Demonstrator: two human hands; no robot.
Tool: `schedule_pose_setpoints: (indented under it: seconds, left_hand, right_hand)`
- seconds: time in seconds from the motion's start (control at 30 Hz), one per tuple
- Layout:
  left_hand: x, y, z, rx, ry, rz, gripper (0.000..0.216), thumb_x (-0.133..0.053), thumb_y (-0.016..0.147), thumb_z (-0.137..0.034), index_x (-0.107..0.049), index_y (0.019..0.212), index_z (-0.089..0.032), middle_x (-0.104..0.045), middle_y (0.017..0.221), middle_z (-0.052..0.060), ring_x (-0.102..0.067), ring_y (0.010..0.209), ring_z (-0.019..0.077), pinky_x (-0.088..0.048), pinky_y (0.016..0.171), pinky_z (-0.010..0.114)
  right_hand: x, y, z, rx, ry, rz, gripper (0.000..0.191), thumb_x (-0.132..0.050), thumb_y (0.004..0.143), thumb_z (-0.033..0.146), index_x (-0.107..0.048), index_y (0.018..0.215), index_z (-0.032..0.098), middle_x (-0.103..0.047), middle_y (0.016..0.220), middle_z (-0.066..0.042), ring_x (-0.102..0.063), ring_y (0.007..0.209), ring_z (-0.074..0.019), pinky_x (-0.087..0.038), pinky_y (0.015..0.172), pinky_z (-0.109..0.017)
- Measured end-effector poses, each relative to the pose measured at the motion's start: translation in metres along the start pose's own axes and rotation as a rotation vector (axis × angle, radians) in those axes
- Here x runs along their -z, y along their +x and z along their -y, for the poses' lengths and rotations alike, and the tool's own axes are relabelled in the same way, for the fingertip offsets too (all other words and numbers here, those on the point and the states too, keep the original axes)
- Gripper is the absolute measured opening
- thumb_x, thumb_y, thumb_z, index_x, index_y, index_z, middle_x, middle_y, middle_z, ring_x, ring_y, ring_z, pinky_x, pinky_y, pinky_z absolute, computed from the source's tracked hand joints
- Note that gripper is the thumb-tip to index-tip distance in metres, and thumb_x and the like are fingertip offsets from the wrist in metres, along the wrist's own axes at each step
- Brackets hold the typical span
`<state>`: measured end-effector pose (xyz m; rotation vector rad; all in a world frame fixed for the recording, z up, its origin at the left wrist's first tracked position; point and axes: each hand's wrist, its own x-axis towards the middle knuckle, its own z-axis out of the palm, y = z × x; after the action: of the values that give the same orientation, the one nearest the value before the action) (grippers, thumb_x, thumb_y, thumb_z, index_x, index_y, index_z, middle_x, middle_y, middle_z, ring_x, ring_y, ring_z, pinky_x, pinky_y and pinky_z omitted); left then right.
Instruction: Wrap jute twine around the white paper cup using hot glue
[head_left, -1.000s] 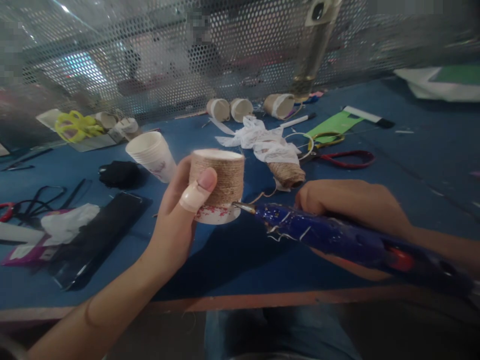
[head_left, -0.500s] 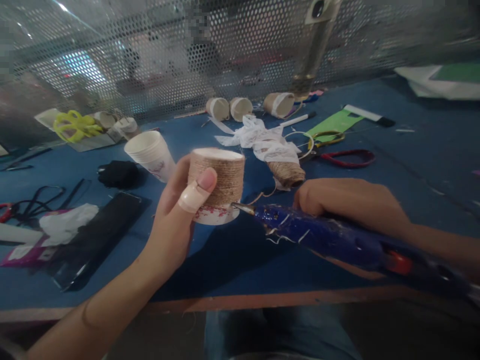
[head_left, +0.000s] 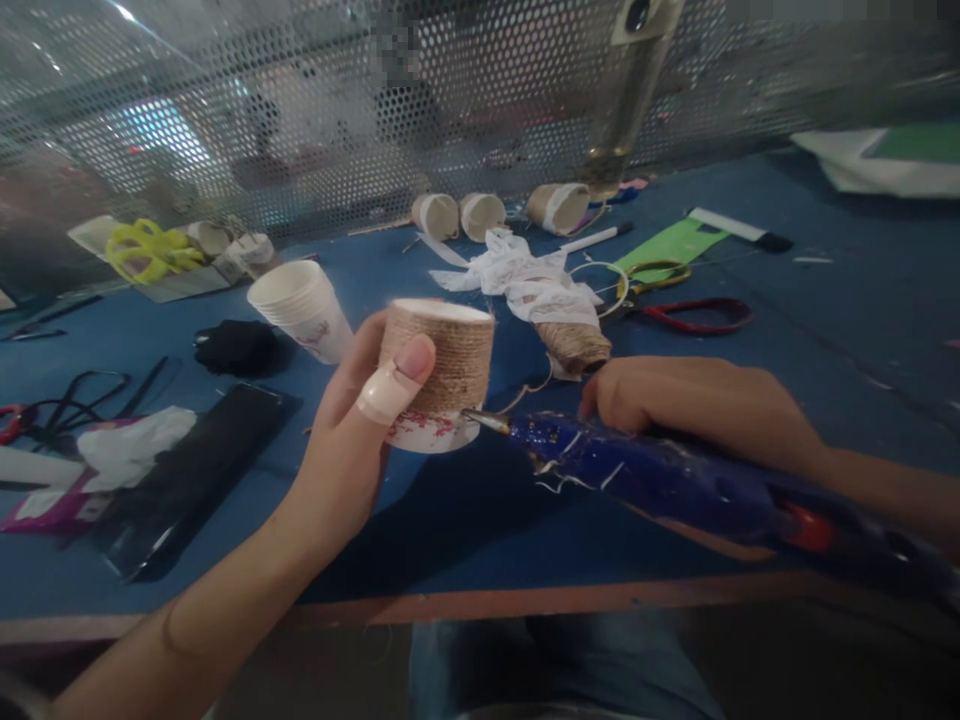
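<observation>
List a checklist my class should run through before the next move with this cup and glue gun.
1. Cup held in the left hand: ok.
2. Glue gun held in the right hand: ok.
3. Nozzle near the twine's lower edge: ok.
4. Twine covering the cup down to its base: not ok; a printed band is bare.
5. Nozzle hot: cannot tell.
6. Twine ball on the table: ok.
</observation>
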<state>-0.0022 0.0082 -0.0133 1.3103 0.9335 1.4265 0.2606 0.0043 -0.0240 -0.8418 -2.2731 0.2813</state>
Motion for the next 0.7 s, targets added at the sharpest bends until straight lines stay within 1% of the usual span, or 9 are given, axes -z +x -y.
schedule_pose_setpoints:
  seconds: [0.1,0.2,0.3,0.43,0.6,0.7]
  left_hand:
    - [0.001,-0.0014,0.0002,-0.002,0.001,0.015,0.034,-0.074,0.094,-0.057,-0.082,0.109,-0.028,-0.076,0.104,0.003,-0.073,0.094,0.0238,-0.059,0.08,0.035]
    - [0.0025,-0.0028,0.0008,0.007,0.019,0.035,0.036,-0.073,0.094,-0.059,-0.082,0.112,-0.029,-0.077,0.106,0.003,-0.074,0.094,0.0251,-0.059,0.079,0.036]
    - [0.0037,-0.0031,0.0016,-0.003,0.048,0.025,0.037,-0.072,0.095,-0.059,-0.082,0.114,-0.029,-0.078,0.109,0.004,-0.074,0.099,0.0266,-0.059,0.083,0.038]
    - [0.004,-0.0027,0.0018,-0.007,0.043,0.032,0.039,-0.072,0.095,-0.059,-0.082,0.116,-0.028,-0.077,0.109,0.005,-0.074,0.104,0.0277,-0.059,0.085,0.038]
    - [0.0039,-0.0031,0.0012,-0.011,0.049,0.036,0.038,-0.073,0.095,-0.058,-0.081,0.117,-0.028,-0.077,0.11,0.005,-0.074,0.105,0.0291,-0.06,0.083,0.038]
    - [0.0035,-0.0032,0.0006,0.002,0.06,0.04,0.038,-0.074,0.095,-0.058,-0.081,0.118,-0.029,-0.077,0.111,0.005,-0.074,0.105,0.0284,-0.06,0.082,0.036]
  right_hand:
    - [-0.0007,-0.001,0.0007,-0.026,0.045,-0.007,0.029,-0.049,0.092,0.004,-0.037,0.078,0.027,-0.055,0.079,0.003,-0.057,0.073,-0.0161,-0.043,0.07,-0.032]
    - [-0.001,-0.0011,0.0003,-0.017,0.058,0.02,0.027,-0.045,0.097,0.008,-0.037,0.079,0.026,-0.056,0.079,0.002,-0.057,0.074,-0.0168,-0.041,0.068,-0.033]
    - [-0.0007,0.0,-0.0005,0.006,0.043,0.035,0.027,-0.042,0.1,0.009,-0.037,0.08,0.026,-0.056,0.077,0.002,-0.056,0.073,-0.0169,-0.04,0.067,-0.033]
    - [0.0009,0.0024,0.0008,0.016,0.032,0.03,0.028,-0.041,0.098,0.008,-0.035,0.079,0.027,-0.052,0.076,0.003,-0.057,0.072,-0.0171,-0.04,0.067,-0.033]
    - [0.0035,0.0035,0.0038,-0.025,-0.002,0.074,0.028,-0.038,0.099,0.008,-0.036,0.078,0.026,-0.057,0.077,0.002,-0.055,0.071,-0.0166,-0.04,0.066,-0.033]
    - [0.0023,0.0012,0.0031,-0.017,0.027,0.053,0.026,-0.04,0.098,0.009,-0.036,0.08,0.026,-0.057,0.08,0.002,-0.057,0.075,-0.0171,-0.041,0.069,-0.034]
